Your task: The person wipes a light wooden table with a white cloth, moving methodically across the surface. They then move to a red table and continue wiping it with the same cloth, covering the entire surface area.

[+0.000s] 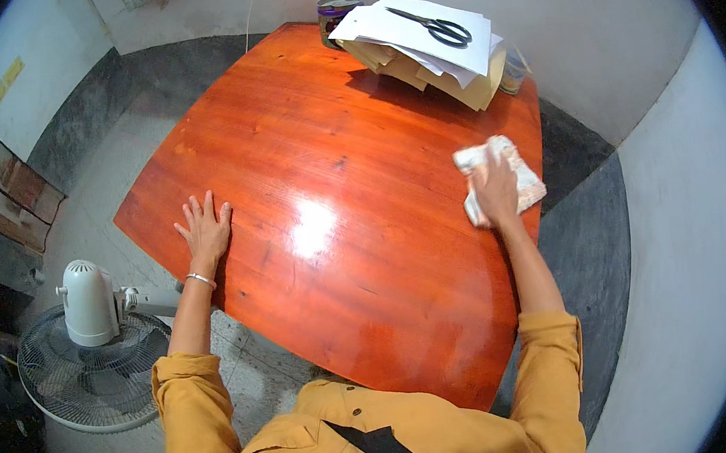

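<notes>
My right hand (pixel 494 189) is on a white cloth (pixel 526 178) with pale orange patches, pressing it to the reddish-brown wooden table (pixel 331 168) near its right edge. The hand is slightly blurred, and the cloth spreads out around its fingers, partly bunched. My left hand (pixel 206 230) rests flat at the table's left edge with its fingers spread, holding nothing. A bracelet circles that wrist. Light glares off the table's glossy top between the two hands.
At the far right of the table, black-handled scissors (pixel 442 28) lie on a stack of papers and envelopes (pixel 416 51). A dark tin (pixel 333 11) and a jar (pixel 512 72) flank the stack. A white fan (pixel 90 340) stands at the left. Walls rise behind and to the right.
</notes>
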`<act>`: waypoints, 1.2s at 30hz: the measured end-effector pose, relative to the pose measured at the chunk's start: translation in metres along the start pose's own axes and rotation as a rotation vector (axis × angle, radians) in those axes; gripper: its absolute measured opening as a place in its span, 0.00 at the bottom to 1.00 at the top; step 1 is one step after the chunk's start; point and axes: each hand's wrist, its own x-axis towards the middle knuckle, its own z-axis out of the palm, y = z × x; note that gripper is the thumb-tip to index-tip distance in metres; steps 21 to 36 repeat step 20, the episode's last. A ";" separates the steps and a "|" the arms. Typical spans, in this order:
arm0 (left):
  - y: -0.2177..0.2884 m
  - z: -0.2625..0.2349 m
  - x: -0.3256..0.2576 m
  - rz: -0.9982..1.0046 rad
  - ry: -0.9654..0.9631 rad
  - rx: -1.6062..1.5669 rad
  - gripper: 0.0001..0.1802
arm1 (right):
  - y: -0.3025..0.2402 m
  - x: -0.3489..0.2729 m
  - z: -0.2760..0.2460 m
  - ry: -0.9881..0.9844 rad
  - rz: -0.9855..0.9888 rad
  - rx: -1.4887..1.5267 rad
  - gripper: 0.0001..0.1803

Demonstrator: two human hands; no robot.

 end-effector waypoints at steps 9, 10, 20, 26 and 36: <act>0.005 -0.007 0.003 0.050 0.026 -0.078 0.33 | -0.088 0.122 0.062 -0.235 0.011 0.469 0.27; 0.012 -0.006 0.007 0.067 0.031 -0.092 0.33 | -0.092 0.117 0.084 -0.109 -0.151 0.461 0.27; 0.003 -0.004 0.003 0.053 0.024 -0.087 0.33 | -0.105 -0.065 -0.024 -0.465 -0.773 0.486 0.29; 0.003 -0.004 0.003 0.053 0.024 -0.087 0.33 | -0.105 -0.065 -0.024 -0.465 -0.773 0.486 0.29; 0.003 -0.004 0.003 0.053 0.024 -0.087 0.33 | -0.105 -0.065 -0.024 -0.465 -0.773 0.486 0.29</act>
